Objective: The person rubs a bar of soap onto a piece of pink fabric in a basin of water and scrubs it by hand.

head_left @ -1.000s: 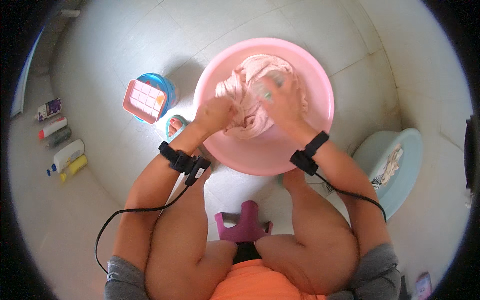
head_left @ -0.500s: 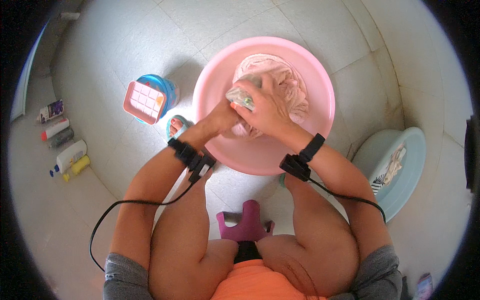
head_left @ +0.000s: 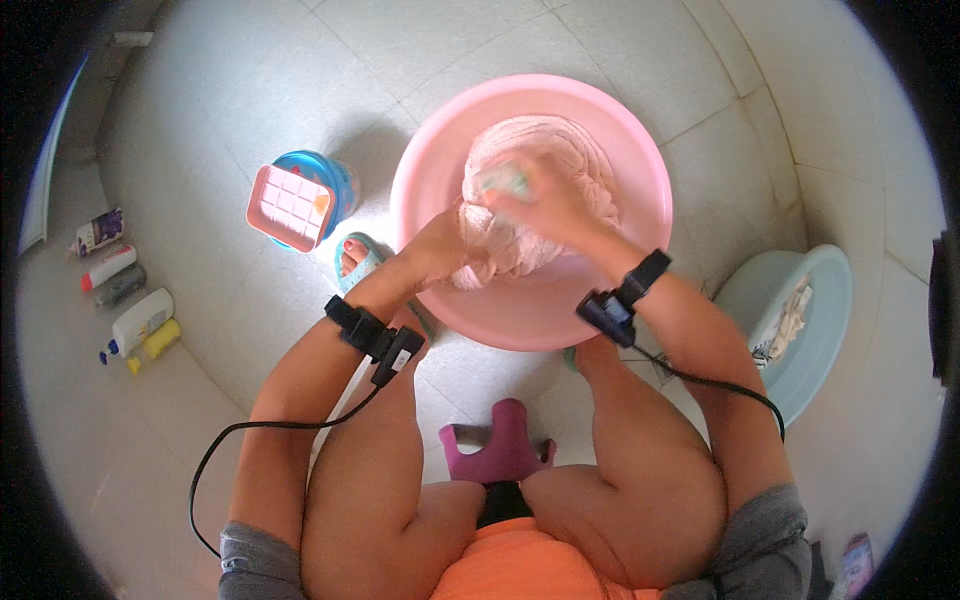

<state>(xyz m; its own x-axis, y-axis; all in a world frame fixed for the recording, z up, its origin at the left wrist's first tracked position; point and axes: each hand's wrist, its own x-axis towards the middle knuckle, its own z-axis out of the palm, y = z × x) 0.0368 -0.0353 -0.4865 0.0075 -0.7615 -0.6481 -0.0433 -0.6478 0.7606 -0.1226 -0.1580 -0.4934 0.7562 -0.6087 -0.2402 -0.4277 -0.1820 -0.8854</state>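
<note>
A wide pink basin [head_left: 648, 160] stands on the floor before me, with a bunched pale pink towel [head_left: 535, 138] inside it. My left hand [head_left: 440, 245] is closed on the towel's near left edge, beside the basin's rim. Over the middle of the towel, my right hand [head_left: 550, 205] is closed round a small pale object with green on it [head_left: 506, 182]. Motion blurs that object and the fingers, so its kind cannot be made out. Black straps with small cabled devices sit on both forearms.
Left of the basin is a blue bucket [head_left: 345, 185] topped by a pink soap tray [head_left: 291, 204]. Several bottles, one white [head_left: 143, 320], lie at far left. A pale blue-green tub [head_left: 828, 310] holding cloth leans at right. A purple stool [head_left: 500, 445] is between my legs.
My right hand has drawn slightly away from the left one, carrying the pale object over the towel. The left hand now holds the towel's edge, which is spread flatter.
</note>
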